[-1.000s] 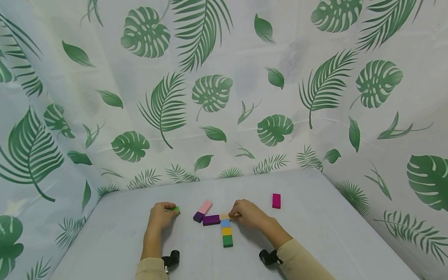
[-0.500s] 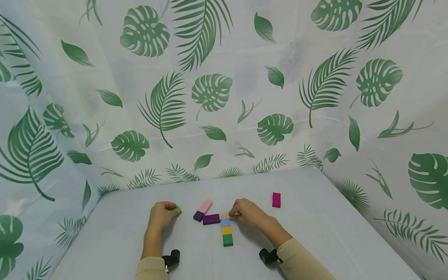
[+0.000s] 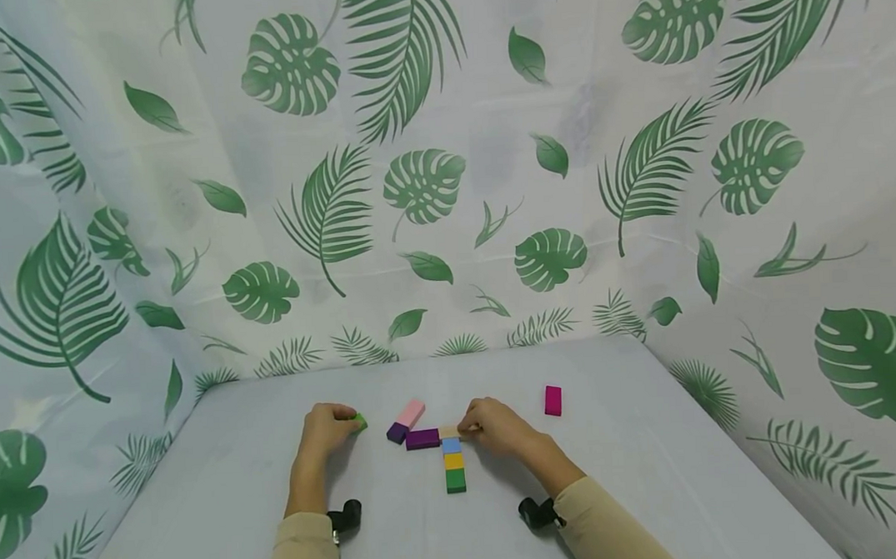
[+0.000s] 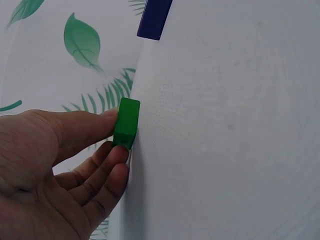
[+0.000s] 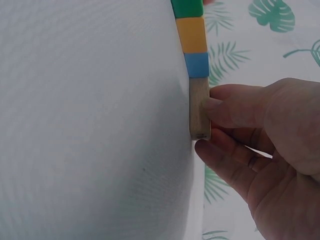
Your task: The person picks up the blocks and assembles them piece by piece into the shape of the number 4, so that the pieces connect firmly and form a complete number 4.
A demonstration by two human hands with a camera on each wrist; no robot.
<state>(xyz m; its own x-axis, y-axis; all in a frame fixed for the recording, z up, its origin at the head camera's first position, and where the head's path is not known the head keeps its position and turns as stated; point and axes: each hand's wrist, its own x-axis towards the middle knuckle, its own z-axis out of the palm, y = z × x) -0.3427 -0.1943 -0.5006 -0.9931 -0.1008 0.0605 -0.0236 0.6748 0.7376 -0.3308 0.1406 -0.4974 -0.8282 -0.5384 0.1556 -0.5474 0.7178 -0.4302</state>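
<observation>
Between thumb and fingertips, my left hand pinches a bright green block, held at the left of the white table. A plain wooden block is pinched by my right hand, which partly covers it in the head view. That block lies at the far end of a row, with a light blue block, a yellow block and a dark green block following toward the person. A purple block lies crosswise, its right end against or close to the wooden one.
Left of the row, a dark indigo block and a slanted pink block lie end to end. A magenta block lies apart at the back right. Leaf-printed cloth walls stand behind and beside the table.
My left hand has shifted slightly right with the green block, which has tilted a little in the fingers. The right hand and the blocks on the table stay in place.
</observation>
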